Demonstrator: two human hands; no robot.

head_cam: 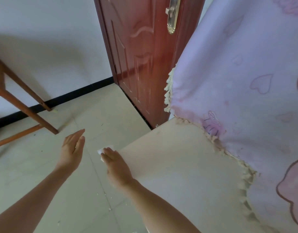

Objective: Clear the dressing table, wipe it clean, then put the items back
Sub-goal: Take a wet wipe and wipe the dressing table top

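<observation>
The dressing table [175, 162] has a pale cream top that fills the lower right, with no items on its visible part. My right hand [116, 163] lies flat at the table's left edge, pressing a small white tissue [103, 151] that sticks out past my fingertips. My left hand [72, 148] hovers over the floor just left of the table, fingers straight and together, holding nothing. A pink cloth with hearts and a tasselled fringe [237, 91] hangs over the back of the table and covers whatever stands behind it.
A red-brown door [144, 56] with a brass handle stands beyond the table's far corner. A brown wooden stool or frame [23, 105] stands at the left on the tiled floor [35, 174]. Small white crumbs lie on the tiles near my arms.
</observation>
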